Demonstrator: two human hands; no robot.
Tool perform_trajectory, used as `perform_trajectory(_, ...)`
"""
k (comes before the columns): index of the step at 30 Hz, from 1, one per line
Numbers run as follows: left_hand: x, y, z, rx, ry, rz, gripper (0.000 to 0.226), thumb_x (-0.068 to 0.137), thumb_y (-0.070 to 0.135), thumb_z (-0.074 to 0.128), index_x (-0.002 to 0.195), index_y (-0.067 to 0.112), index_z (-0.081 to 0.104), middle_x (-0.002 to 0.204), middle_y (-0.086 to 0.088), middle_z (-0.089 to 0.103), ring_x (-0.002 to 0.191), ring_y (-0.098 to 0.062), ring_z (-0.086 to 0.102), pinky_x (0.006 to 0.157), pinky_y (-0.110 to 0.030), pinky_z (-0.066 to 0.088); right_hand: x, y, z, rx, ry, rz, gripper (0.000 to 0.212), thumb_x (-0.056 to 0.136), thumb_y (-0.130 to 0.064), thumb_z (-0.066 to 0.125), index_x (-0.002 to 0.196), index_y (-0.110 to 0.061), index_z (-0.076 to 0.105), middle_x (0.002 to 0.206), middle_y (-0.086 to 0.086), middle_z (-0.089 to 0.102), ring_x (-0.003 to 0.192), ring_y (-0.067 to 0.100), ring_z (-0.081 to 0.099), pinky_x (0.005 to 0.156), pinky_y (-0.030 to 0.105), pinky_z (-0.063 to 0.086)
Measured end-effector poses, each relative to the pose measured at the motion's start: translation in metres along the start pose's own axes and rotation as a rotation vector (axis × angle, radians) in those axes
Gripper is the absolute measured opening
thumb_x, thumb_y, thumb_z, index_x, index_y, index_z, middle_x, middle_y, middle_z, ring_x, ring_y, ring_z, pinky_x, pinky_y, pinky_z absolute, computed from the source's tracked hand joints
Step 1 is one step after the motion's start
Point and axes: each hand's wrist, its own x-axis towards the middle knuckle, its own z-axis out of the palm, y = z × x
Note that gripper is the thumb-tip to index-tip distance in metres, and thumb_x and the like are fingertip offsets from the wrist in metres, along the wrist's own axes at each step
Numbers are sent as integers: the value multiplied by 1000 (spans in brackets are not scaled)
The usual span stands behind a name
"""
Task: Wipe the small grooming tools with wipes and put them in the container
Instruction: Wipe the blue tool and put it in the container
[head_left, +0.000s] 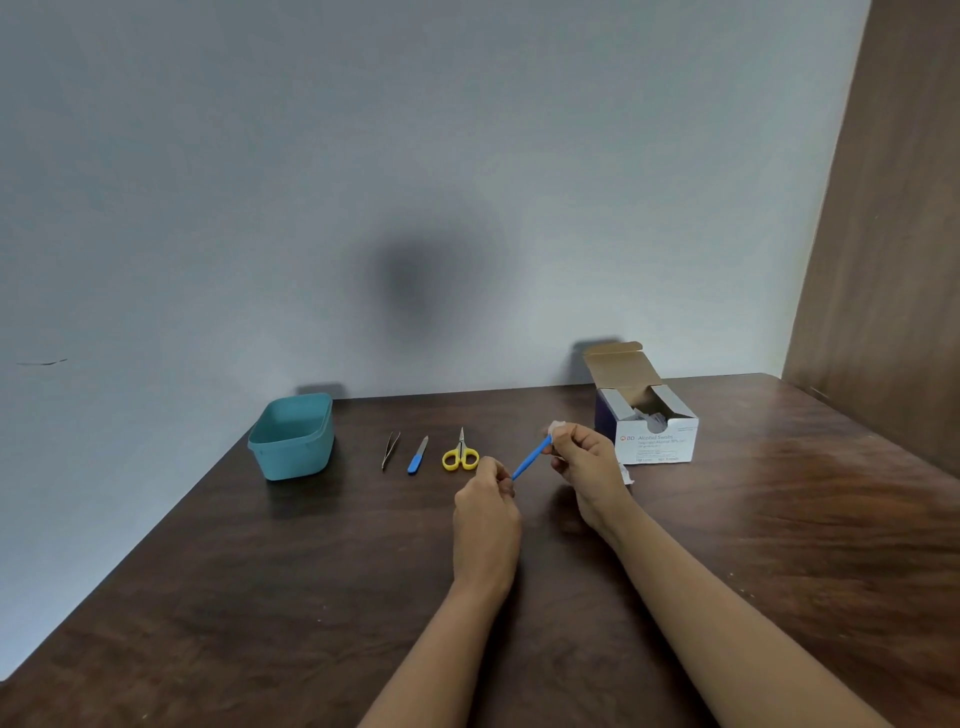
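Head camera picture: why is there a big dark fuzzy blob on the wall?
Head view: the blob on the wall is a soft-edged shadow, likely cast by the person, lit from behind; the teal container and the swab box throw smaller shadows on the wall too. Head view: the table shines pale on the right, a mild glare.

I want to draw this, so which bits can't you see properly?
Head view:
- Blue-handled tool: its working end is hidden by the white wipe and the right hand, so its kind is unclear.
- The wipe itself: mostly covered by that hand's fingers.
- Alcohol swab box: the small print is too tiny to read.
- White scrap: partly behind the right wrist.
- Both arms: cut off by the bottom edge.
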Motion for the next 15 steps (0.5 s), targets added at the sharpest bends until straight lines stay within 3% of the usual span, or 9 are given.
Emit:
perform_trajectory(5, 1, -3, 1, -29, 17, -20, 11, 97, 10, 47, 94, 13, 57, 87, 2, 62, 78, -6, 60, 59, -6, 40, -4, -3, 2, 33, 8, -10, 18, 93, -13, 58, 78, -14, 68, 75, 2, 65, 72, 10, 56, 66, 23, 45)
perform_trajectory(15, 1, -2, 4, -35, 18, 1, 14, 97, 13, 45, 89, 16, 57, 81, 3, 61, 71, -10, 58, 62, -22, 47, -1, 3, 4, -54, 74, -117, 22, 96, -20, 53, 80, -15, 66, 74, 3, 63, 65, 9, 58, 58, 17, 51)
